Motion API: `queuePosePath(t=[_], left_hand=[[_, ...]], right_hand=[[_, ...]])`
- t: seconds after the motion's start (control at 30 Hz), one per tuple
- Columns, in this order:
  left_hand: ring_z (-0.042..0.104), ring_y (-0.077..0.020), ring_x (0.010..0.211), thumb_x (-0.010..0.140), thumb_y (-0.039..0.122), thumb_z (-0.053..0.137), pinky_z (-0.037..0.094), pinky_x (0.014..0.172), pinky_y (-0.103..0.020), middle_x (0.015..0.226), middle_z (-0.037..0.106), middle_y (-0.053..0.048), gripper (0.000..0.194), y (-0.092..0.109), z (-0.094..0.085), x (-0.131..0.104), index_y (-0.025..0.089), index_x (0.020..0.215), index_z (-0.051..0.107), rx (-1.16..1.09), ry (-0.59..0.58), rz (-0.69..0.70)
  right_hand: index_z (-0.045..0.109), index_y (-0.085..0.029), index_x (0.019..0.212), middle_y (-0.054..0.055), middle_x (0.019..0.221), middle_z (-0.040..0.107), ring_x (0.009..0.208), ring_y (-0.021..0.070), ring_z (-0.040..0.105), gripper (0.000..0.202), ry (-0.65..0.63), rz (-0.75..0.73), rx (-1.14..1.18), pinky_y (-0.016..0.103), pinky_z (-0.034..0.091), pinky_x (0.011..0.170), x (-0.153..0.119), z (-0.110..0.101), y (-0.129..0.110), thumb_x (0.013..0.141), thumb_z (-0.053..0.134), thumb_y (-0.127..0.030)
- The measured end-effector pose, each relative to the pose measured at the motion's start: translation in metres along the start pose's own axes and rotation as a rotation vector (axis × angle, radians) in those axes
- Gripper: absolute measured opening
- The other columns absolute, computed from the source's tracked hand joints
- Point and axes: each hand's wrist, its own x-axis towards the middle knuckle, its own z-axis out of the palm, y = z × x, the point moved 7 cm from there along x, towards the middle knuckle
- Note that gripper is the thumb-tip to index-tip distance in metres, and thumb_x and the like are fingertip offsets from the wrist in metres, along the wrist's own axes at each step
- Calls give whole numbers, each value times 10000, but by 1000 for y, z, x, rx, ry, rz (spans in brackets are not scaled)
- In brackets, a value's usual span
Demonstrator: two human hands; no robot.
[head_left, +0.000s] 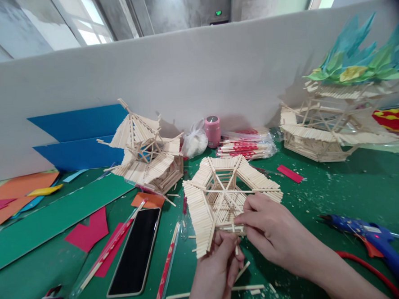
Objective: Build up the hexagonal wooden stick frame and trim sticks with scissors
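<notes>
left hand (218, 261) and right hand (270, 224) touch ribbed, angular wooden stickwork (225, 191)

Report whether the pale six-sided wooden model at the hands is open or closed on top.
Open: between thin pale wooden sticks crossing the middle of the model, its interior shows.

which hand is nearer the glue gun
Right. The right hand is left of the glue gun, not touching it; the left hand is farther left, at the near edge of the middle model.
</notes>
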Motion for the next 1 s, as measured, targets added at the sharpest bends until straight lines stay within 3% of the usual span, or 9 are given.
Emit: queuePosePath(t=[0.3,0.5,1.0], left_hand=[[290,27,265,739,223,540,167,349,-134,446,553,12,204,-1,-2,0,99,578,559,-1,-5,12],[304,21,272,725,235,560,116,331,-133,441,546,10,209,-3,-3,0,99,566,557,-3,5,-1],[293,21,269,719,228,562,139,336,-135,440,551,10,209,-1,0,0,105,551,550,0,3,-3]], right_hand=[[628,-204,814,22,713,460,724,161,410,223,-1,-3,-9,276,314,603,2,0,2,763,449,-81],[625,-200,794,21,716,461,728,159,411,217,-1,2,-8,274,311,604,1,0,3,764,445,-82],[632,-204,802,23,709,459,721,164,413,229,14,-11,-9,279,316,599,1,-1,2,761,445,-79]])
